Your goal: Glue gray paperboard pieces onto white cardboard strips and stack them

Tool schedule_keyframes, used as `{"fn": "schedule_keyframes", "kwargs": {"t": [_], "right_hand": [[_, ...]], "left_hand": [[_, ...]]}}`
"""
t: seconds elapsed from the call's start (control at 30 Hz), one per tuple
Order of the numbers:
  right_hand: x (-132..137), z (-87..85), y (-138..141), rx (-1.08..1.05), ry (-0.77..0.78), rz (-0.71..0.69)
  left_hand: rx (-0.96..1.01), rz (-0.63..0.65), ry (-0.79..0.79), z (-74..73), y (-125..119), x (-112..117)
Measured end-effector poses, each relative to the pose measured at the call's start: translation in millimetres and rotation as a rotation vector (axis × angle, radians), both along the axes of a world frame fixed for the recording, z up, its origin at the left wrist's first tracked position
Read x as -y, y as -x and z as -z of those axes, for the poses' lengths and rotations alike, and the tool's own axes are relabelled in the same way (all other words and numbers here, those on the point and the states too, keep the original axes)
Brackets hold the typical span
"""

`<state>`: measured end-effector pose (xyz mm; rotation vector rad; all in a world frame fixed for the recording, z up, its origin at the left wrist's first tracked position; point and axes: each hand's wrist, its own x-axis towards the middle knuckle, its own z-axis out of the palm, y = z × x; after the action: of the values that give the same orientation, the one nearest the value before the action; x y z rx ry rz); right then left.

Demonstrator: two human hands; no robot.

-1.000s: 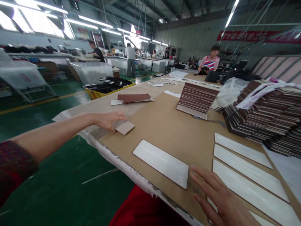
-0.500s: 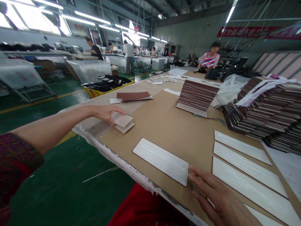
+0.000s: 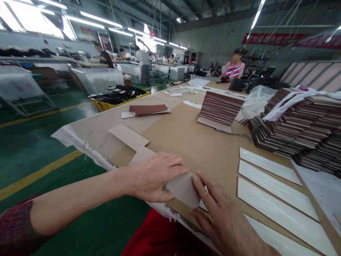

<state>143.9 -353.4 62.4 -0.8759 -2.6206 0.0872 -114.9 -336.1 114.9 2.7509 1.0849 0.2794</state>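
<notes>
My left hand [image 3: 160, 174] is closed over a grey-beige card strip [image 3: 183, 188], its fingers across the top and its thumb at the near edge. The strip's left end shows behind that hand. At the right end, my right hand [image 3: 226, 213] has its index finger and thumb against the strip's edge and corner. A glossy white panel [image 3: 204, 203] lies beneath, almost wholly hidden by the strip and my hands. Another grey-beige card strip [image 3: 129, 137] rests on the table to the upper left.
Several white panels [image 3: 270, 166] lie in a row at the right of the brown-covered table [image 3: 170, 138]. Behind them are tall stacks of brown-edged boards [image 3: 295, 121]. A leaning brown stack [image 3: 220, 110] and folded brown pieces [image 3: 150, 109] stand farther back. A co-worker [image 3: 233, 67] is at the far end.
My left hand has come right from the table's left side, carrying a card strip over the white panel. One strip now lies at the left. My right hand has shifted slightly left onto the carried strip.
</notes>
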Motion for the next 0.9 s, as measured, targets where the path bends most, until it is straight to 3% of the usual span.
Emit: {"fn": "schedule_keyframes", "kwargs": {"t": [0.1, 0.2, 0.3, 0.37, 0.53, 0.9], "right_hand": [[-3.6, -5.9, -13.4, -0.015, -0.056, 0.043], [-15.1, -16.5, -42.8, -0.105, -0.054, 0.184], [-25.6, -20.4, -76.7, -0.176, 0.083, 0.409], [-27.4, -17.7, -90.7, -0.165, 0.192, 0.464], [-23.0, -1.8, -83.1, -0.062, 0.289, 0.337], [-34.8, 19.2, -49.4, 0.025, 0.314, 0.163]], "left_hand": [[0.079, -0.005, -0.039, 2.1, 9.5, -4.7], [0.205, -0.181, -0.08, 8.5, 35.9, -7.7], [0.214, -0.364, 0.017, 27.5, 67.7, -6.2], [0.163, -0.397, 0.094, 44.9, 83.1, -3.9], [0.131, -0.316, 0.133, 77.7, 94.5, -5.1], [0.23, -0.276, 0.1, 95.5, 101.4, -10.1]]}}
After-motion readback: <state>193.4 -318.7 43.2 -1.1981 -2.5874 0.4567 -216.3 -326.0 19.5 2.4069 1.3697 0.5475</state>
